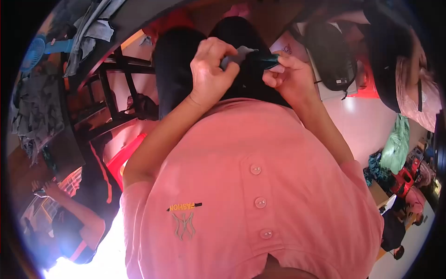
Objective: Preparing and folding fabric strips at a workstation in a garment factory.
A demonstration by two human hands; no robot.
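Note:
My left hand (210, 67) is closed around a small grey piece of fabric (238, 55) held over my lap. My right hand (284, 69) pinches a dark teal object (267, 60) that meets the grey fabric between both hands. My black trousers (174, 69) lie under the hands. My pink buttoned shirt (251, 186) fills the lower half of the view and hides most of my lap.
A dark table (100, 56) with a pile of grey cloth (35, 109) stands at the left. Another person's arm (69, 207) shows at lower left. A black bag (332, 58) sits on the floor at the upper right. Green cloth (395, 144) hangs at the right.

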